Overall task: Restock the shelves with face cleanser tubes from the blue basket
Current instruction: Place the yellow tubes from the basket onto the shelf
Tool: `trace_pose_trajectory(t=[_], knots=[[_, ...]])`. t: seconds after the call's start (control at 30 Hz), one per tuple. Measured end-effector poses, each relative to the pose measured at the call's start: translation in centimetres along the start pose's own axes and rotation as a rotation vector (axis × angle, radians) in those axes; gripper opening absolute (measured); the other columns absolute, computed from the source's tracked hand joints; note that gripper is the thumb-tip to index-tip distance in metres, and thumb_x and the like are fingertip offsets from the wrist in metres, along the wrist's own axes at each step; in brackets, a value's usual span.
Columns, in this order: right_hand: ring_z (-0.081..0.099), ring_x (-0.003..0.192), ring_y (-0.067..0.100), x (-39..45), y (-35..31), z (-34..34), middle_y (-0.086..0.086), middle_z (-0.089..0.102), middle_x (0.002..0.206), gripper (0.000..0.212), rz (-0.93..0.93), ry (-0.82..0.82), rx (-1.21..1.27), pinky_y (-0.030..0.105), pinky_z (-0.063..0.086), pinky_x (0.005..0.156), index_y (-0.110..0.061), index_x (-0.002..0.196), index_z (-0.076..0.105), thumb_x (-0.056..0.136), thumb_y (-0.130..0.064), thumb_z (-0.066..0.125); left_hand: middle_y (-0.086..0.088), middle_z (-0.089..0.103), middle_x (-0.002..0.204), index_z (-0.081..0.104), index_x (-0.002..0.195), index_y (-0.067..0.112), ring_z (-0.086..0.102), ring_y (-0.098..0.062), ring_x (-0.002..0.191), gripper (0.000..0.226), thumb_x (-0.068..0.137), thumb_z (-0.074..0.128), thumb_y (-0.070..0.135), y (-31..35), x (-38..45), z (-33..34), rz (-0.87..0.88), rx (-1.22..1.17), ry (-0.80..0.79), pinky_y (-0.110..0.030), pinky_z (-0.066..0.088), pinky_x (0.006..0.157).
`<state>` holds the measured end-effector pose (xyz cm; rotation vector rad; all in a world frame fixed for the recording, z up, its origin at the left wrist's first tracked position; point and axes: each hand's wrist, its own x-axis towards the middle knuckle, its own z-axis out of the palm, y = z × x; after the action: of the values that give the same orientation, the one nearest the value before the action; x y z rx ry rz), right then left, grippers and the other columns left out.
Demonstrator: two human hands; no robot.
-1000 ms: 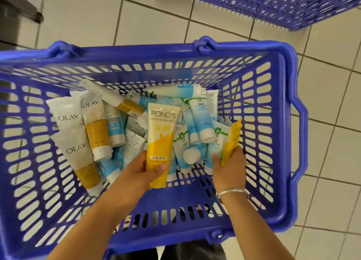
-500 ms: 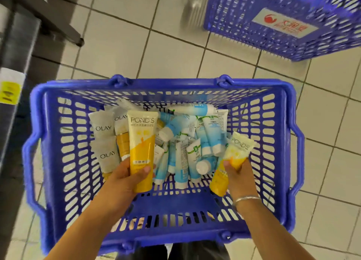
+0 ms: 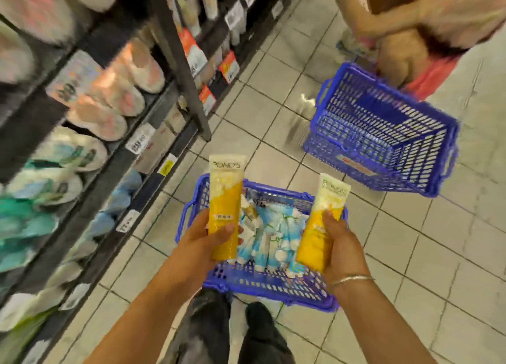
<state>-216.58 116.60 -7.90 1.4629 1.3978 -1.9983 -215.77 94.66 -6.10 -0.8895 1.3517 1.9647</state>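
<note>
1. Standing on the tiled floor (image 3: 410, 254), a blue basket (image 3: 273, 284) holds a heap of blue-and-white tubes (image 3: 271, 237), just below both hands.
2. A second blue basket (image 3: 383, 133) sits well apart on the far right, beside another person's legs (image 3: 402, 54).
3. Blurred shelves (image 3: 115, 144) with price tags run along the left.
4. The left hand (image 3: 202, 240) wraps its fingers around a yellow Pond's tube (image 3: 225, 199), long axis upright, crimped end pointing away.
5. The right hand (image 3: 339, 246) grips a second yellow tube (image 3: 323, 213), tilted slightly right, crimped end pointing away.
</note>
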Motion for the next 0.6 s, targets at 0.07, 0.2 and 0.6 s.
trace_pose_trajectory(t=[0.07,0.2,0.6], knots=[[0.060,0.045,0.008,-4.6,-2.3,1.4,-0.005,0.063,0.056,0.011,-0.017,-0.050,0.009,0.023,0.051,0.046,-0.021,0.088,0.056,0.094,-0.023,0.048,0.000,0.074,0.082,0.059,0.105,0.023,0.070,-0.015,0.067,0.039,0.066,0.062,0.021,2.2,-4.1,0.5,0.039,-0.039,0.016,-0.025,0.054,0.055],[0.060,0.049,0.011,-12.7,-7.3,4.8,0.002,0.063,0.065,0.013,-0.057,-0.176,0.018,0.023,0.051,0.051,-0.017,0.085,0.056,0.093,-0.016,0.046,-0.003,0.073,0.078,0.060,0.101,0.020,0.068,-0.016,0.066,0.033,0.068,0.060,0.017,6.6,-11.0,1.6,0.128,-0.132,0.054,-0.034,0.050,0.067],[0.059,0.057,0.017,-34.0,-10.1,12.9,0.004,0.061,0.068,0.010,-0.150,-0.709,-0.237,0.030,0.053,0.053,-0.016,0.091,0.057,0.094,-0.013,0.047,-0.004,0.074,0.083,0.054,0.109,0.019,0.069,-0.016,0.069,0.040,0.070,0.061,0.023,10.3,-32.9,-0.8,0.505,-0.480,0.292,-0.029,0.055,0.060]])
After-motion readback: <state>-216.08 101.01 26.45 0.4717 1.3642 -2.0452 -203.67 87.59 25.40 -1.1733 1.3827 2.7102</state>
